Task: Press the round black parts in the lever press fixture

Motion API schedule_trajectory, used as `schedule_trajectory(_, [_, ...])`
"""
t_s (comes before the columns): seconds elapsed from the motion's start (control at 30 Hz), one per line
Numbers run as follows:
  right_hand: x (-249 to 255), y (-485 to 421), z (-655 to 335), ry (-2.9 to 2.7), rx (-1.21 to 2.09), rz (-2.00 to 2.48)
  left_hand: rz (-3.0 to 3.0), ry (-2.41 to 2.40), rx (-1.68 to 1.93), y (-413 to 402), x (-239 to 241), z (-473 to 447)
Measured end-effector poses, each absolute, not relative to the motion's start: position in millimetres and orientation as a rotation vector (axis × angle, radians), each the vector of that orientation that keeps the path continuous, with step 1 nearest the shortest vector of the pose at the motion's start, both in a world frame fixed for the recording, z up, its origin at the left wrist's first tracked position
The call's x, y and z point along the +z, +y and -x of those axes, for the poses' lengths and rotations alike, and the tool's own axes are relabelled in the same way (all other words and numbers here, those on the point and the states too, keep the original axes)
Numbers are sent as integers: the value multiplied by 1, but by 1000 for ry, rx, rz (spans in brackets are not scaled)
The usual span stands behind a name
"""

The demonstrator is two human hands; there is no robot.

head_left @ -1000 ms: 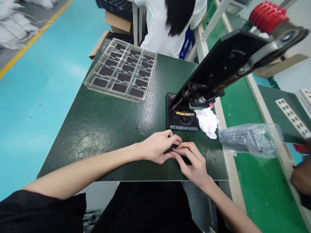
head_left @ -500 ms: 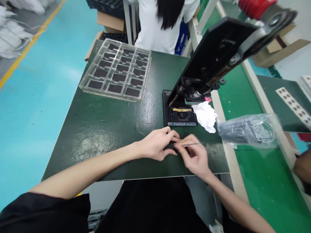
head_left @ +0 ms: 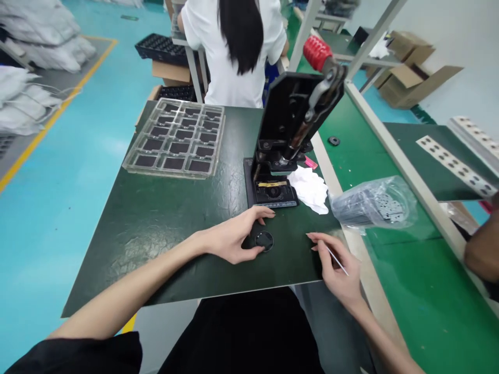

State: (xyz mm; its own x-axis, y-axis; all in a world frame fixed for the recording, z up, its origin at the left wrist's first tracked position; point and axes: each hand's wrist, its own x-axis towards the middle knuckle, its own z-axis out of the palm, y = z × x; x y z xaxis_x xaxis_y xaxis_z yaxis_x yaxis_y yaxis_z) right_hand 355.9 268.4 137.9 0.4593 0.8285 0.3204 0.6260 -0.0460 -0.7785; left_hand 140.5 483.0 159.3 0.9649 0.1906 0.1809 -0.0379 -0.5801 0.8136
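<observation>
- Left hand [head_left: 230, 236] is down on the worktop [head_left: 163, 218], near the middle of its near edge. The fingers and thumb are curled around a small black part [head_left: 264, 240].
- That part lies flat on the green surface with a round ring on its face turned up. The thumb is under it on the near side and the fingers arch over the far side.
- Right hand [head_left: 336, 271] sits toward the near right corner, well apart from the part. It pinches a thin metal tool [head_left: 340, 264] between thumb and fingertips; whether it is tweezers or a pin I cannot tell.
- The index finger is stretched out toward the left along the worktop.
- Just beyond the part stands a hand press [head_left: 290, 119] with its black arm raised and a red handle [head_left: 316, 52] on top. Its base block [head_left: 273, 193] is open below.
- A crumpled white cloth [head_left: 312, 188] lies touching the base on the right.
- A clear tray [head_left: 171, 173] with dark pieces in its compartments fills the far left corner.
- A plastic bag [head_left: 370, 205] of dark parts hangs over the right edge.
- A co-worker in white [head_left: 234, 57] stands beyond the far edge, back turned. Another person's arm [head_left: 481, 252] shows at the far right.
</observation>
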Motion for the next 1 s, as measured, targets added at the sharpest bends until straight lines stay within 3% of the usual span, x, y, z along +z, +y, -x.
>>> schedule_trajectory(0.27, [133,275,-355,-1586,44,1578,-2709,552,522,430,157,-149])
schedule_trajectory(0.47, [131,274,-355,-1548,115,1545,-2546,748,638,409,154,-134])
schedule_trajectory(0.57, [132,273,-356,-1535,174,1547,-2399,712,555,421,162,-137])
schedule_trajectory(0.7, [134,272,-358,-1526,195,1522,-2465,648,703,463,173,-160])
schedule_trajectory(1.0, [136,268,-356,-1455,99,1572,-2596,620,748,514,162,-205])
